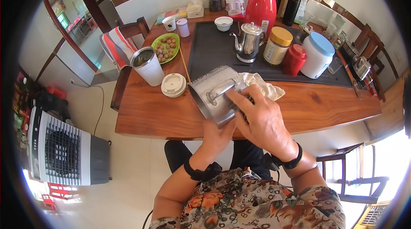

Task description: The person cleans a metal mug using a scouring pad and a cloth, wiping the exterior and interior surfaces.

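A dented metal mug [205, 100] with a riveted handle is tilted over the table's front edge, its mouth facing down and left. Under it, my left hand [218, 134] supports the mug; its fingers are partly hidden. My right hand [261, 116] presses a dark scouring pad [245, 113], largely covered by the fingers, against the mug's side near the handle. Just behind the hands lies a crumpled pale cloth [263, 86]. Left of the mug rest a white plastic lid [173, 85] and an uncapped white tumbler [149, 70] with dark contents.
The wooden table [308, 110] bears a black mat [208, 46], a metal teapot [249, 43], a red thermos jug [261, 7], a gold-lidded jar [277, 46], a red canister [294, 60], a blue-lidded white tub [316, 55] and a green plate [178, 46] of round brown items. An air cooler [61, 152] stands left.
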A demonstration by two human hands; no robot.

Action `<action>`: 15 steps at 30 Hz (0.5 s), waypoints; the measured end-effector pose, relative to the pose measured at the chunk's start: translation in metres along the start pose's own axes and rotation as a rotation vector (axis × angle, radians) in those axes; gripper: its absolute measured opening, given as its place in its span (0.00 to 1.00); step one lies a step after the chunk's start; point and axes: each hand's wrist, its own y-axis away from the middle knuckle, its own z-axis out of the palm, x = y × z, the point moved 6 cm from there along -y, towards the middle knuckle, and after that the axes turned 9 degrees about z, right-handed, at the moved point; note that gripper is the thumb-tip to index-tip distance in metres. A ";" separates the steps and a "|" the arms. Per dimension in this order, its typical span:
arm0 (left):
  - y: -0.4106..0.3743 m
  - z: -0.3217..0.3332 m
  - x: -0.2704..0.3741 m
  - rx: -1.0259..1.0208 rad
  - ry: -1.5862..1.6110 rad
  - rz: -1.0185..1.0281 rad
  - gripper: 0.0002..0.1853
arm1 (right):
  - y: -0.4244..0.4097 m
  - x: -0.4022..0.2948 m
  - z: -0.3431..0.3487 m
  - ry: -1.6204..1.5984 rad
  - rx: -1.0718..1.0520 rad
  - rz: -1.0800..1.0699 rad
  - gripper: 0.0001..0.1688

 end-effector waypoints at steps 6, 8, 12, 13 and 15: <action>0.000 -0.002 -0.008 -0.043 -0.007 -0.020 0.18 | -0.002 -0.003 0.003 0.143 0.021 0.011 0.23; 0.001 -0.001 -0.008 -0.052 -0.031 -0.011 0.18 | -0.011 -0.002 0.003 0.187 0.092 -0.008 0.15; 0.001 0.003 -0.003 0.041 -0.053 0.051 0.16 | -0.016 -0.005 0.006 0.296 0.008 -0.017 0.11; 0.001 0.004 -0.005 0.020 -0.057 0.031 0.16 | -0.017 -0.006 0.005 0.312 0.037 -0.049 0.11; 0.002 0.003 -0.006 -0.008 -0.057 0.001 0.16 | -0.014 -0.006 0.004 0.285 0.041 -0.055 0.11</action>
